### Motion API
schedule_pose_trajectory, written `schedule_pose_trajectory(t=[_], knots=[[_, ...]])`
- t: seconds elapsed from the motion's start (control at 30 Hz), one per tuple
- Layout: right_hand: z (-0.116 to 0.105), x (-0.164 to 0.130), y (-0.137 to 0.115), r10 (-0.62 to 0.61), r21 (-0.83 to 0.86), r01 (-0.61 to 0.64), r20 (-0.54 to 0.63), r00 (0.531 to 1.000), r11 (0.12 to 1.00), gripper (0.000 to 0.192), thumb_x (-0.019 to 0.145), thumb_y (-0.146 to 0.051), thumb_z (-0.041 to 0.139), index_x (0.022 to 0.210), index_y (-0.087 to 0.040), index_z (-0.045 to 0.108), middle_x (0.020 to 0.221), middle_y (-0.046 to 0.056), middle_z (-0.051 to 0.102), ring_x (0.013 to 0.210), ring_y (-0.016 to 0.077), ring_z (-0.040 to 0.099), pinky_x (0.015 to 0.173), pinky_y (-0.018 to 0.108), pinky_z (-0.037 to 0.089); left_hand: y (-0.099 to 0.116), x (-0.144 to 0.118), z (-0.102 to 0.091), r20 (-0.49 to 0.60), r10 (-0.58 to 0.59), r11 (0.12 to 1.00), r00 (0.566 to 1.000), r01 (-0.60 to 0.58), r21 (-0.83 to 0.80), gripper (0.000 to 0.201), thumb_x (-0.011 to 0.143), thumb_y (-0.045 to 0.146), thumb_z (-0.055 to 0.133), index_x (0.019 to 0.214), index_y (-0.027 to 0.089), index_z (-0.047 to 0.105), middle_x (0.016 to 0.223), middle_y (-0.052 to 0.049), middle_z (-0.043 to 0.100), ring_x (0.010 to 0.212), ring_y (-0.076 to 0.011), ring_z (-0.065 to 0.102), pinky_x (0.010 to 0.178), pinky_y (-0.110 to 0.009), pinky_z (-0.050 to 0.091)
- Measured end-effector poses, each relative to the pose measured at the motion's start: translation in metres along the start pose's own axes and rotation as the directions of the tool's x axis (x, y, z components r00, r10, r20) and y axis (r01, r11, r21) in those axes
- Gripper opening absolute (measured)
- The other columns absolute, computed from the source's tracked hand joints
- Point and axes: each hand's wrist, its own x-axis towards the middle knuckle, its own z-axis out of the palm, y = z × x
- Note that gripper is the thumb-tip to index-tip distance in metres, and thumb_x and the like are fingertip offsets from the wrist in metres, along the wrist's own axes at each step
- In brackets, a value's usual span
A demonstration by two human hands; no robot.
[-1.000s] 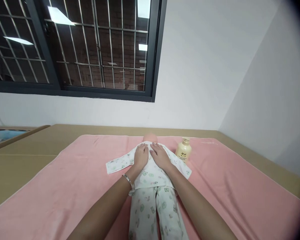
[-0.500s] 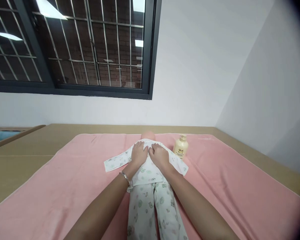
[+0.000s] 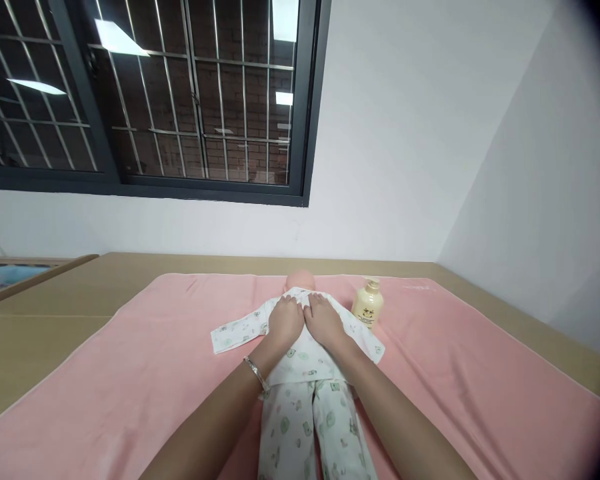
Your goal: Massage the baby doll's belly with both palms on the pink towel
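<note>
Now, left hand (image 3: 286, 323) and right hand (image 3: 325, 321), palm-down and unclenched, are resting closer together on white, green-printed fabric shirt (image 3: 307, 357), toward far edge of pink cloth sheet (image 3: 455, 347). Contact is seemingly continuing.

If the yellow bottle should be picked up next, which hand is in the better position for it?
Probably the right hand: it rests on the patterned top, on the side where the yellow bottle is. The left hand is farther away and would likely have to cross the right one.
</note>
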Motion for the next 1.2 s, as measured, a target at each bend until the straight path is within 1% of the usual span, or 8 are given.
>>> schedule_pose_trajectory(t=[0.1,0.23,0.4,0.57,0.67,0.87,1.07,1.2], knots=[[-0.010,-0.009,-0.018,0.073,-0.084,-0.069,0.046,0.996,0.994,0.045,0.097,-0.027,0.031,0.123,-0.002,0.059,0.129,0.023,0.057,0.123,0.0305,0.051,0.105,0.040,0.034,-0.015,0.008,0.000,0.042,-0.004,0.990,0.999,0.010,-0.138,0.033,0.092,0.024,0.040,0.104,0.014,0.070,0.118,-0.014,0.068,0.118,-0.0258,0.058,0.101,-0.037,0.041],[-0.019,-0.017,-0.031,0.075,-0.145,-0.062,0.083,0.994,0.988,0.042,0.096,-0.028,0.034,0.116,-0.003,0.062,0.121,0.025,0.061,0.114,0.0323,0.056,0.098,0.041,0.039,-0.028,0.014,0.000,0.055,-0.003,0.973,0.998,0.015,-0.232,0.038,0.095,0.028,0.034,0.093,0.020,0.071,0.106,-0.008,0.073,0.104,-0.0215,0.064,0.090,-0.032,0.047],[-0.020,-0.012,-0.023,0.075,-0.078,-0.067,0.099,0.992,0.995,0.045,0.099,-0.032,0.029,0.112,-0.007,0.064,0.112,0.020,0.066,0.107,0.0298,0.060,0.092,0.039,0.042,-0.023,0.011,0.002,-0.003,-0.020,0.984,1.000,0.019,-0.177,0.040,0.096,0.027,0.032,0.086,0.017,0.070,0.094,-0.010,0.072,0.092,-0.0223,0.065,0.084,-0.033,0.046],[-0.005,0.000,-0.003,0.040,0.008,-0.041,0.062,0.997,0.999,0.049,0.099,-0.035,0.030,0.129,-0.005,0.055,0.135,0.021,0.053,0.130,0.0303,0.045,0.106,0.041,0.033,-0.015,0.003,0.001,-0.061,-0.021,0.998,0.998,0.016,-0.067,0.038,0.096,0.024,0.034,0.081,0.017,0.068,0.086,-0.009,0.071,0.084,-0.0213,0.066,0.077,-0.031,0.046],[0.005,0.006,0.010,0.005,0.087,-0.008,0.041,0.999,0.996,0.053,0.098,-0.038,0.036,0.139,-0.006,0.046,0.147,0.018,0.041,0.140,0.0268,0.032,0.115,0.040,0.022,-0.006,0.000,-0.006,-0.022,-0.036,0.998,0.999,0.037,0.053,0.041,0.097,0.027,0.034,0.082,0.014,0.070,0.085,-0.012,0.072,0.081,-0.0230,0.067,0.073,-0.031,0.047],[0.011,0.012,0.023,-0.031,0.215,0.028,0.008,0.999,0.976,0.052,0.097,-0.040,0.039,0.140,-0.011,0.046,0.149,0.012,0.041,0.141,0.0217,0.032,0.118,0.038,0.017,0.013,-0.007,-0.014,0.099,-0.064,0.985,0.993,0.047,0.164,0.036,0.093,0.020,0.038,0.083,0.012,0.072,0.083,-0.015,0.071,0.081,-0.0265,0.069,0.068,-0.032,0.048],[0.008,0.006,0.017,0.011,0.149,-0.010,-0.007,1.000,0.989,0.052,0.097,-0.039,0.038,0.141,-0.012,0.045,0.147,0.012,0.043,0.139,0.0223,0.034,0.117,0.037,0.018,0.003,-0.009,-0.005,-0.077,-0.038,0.997,0.996,0.043,0.062,0.033,0.093,0.025,0.037,0.087,0.015,0.068,0.090,-0.012,0.071,0.089,-0.0252,0.067,0.077,-0.034,0.048],[0.003,-0.002,0.003,0.094,0.027,-0.093,-0.035,0.995,0.995,0.053,0.098,-0.039,0.034,0.139,-0.008,0.048,0.143,0.017,0.047,0.137,0.0274,0.037,0.115,0.042,0.018,-0.005,-0.006,0.001,-0.094,-0.002,0.999,0.996,-0.003,-0.048,0.029,0.091,0.023,0.041,0.094,0.017,0.068,0.103,-0.011,0.071,0.101,-0.0247,0.064,0.090,-0.035,0.047]])
